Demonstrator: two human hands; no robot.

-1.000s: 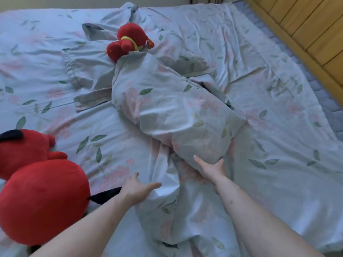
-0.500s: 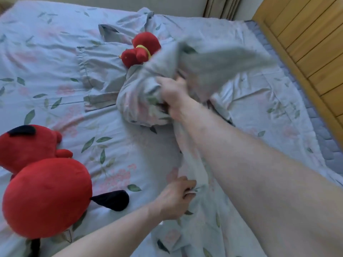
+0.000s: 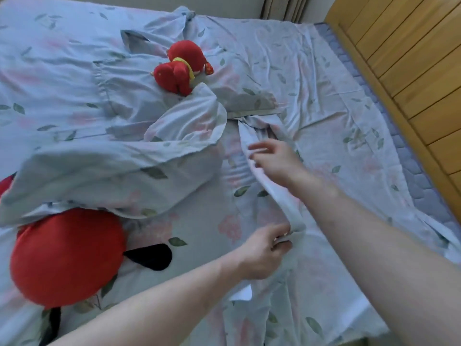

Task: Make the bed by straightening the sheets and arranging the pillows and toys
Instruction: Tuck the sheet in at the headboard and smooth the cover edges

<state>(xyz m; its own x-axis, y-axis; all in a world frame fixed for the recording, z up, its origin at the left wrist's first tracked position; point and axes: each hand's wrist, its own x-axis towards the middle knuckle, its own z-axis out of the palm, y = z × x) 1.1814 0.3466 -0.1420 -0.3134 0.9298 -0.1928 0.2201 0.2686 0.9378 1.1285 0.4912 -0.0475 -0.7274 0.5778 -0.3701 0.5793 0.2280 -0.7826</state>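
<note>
Bed fills the view: pale blue sheet (image 3: pixel 324 101) with leaf and pink flower print, creased throughout. Quilted grey mattress edge (image 3: pixel 409 156) exposed along the right. Wooden slatted panel (image 3: pixel 409 53) far right; curtain folds (image 3: pixel 284 7) at far edge.

Count: two pillows, two red plush toys, two hands.
- Pillow (image 3: pixel 107 176) at left, lying partly over the big red plush (image 3: pixel 67 258), near left.
- Second pillow (image 3: pixel 139 81) farther back, small red plush (image 3: pixel 182 68) resting on it.

Left hand (image 3: pixel 264 253) pinches a raised ridge of sheet, near centre. Right hand (image 3: pixel 277 161) farther along the same ridge, fingers loosely spread, blurred; the fold lies against its palm, hold uncertain.
</note>
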